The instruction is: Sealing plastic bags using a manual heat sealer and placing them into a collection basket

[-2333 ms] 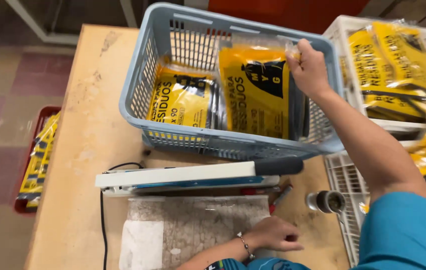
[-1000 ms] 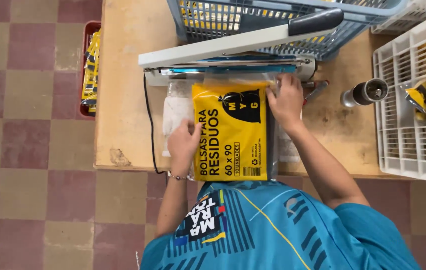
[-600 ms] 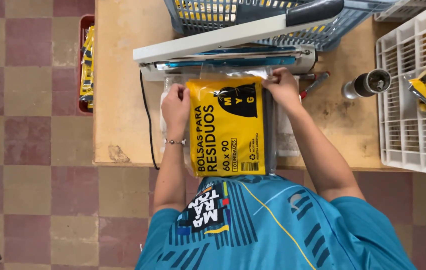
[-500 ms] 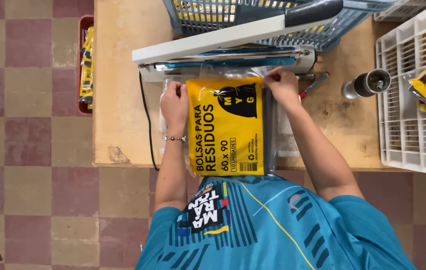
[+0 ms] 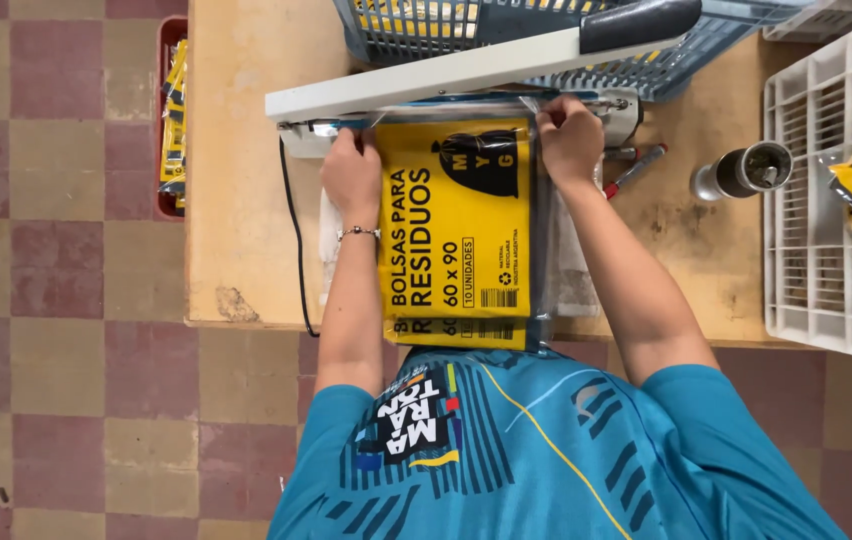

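Note:
A yellow packet of bags in clear plastic wrap (image 5: 456, 230) lies flat on the wooden table (image 5: 236, 200), its far end under the raised arm of a white heat sealer (image 5: 466, 70). My left hand (image 5: 352, 175) grips the packet's far left corner. My right hand (image 5: 571, 140) pinches the far right corner at the sealer's jaw. A second yellow packet (image 5: 456, 333) peeks out beneath, at the table's near edge.
A blue-grey plastic basket (image 5: 546, 30) stands behind the sealer. A white crate (image 5: 826, 200) with yellow packets sits at the right. A metal cylinder (image 5: 741, 172) and a red pen (image 5: 634, 170) lie beside it. A red bin (image 5: 174, 110) stands on the tiled floor, left.
My right hand drew a yellow packet from the basket and laid it before the sealer. Both hands slid it forward, so its far end now rests under the sealer arm.

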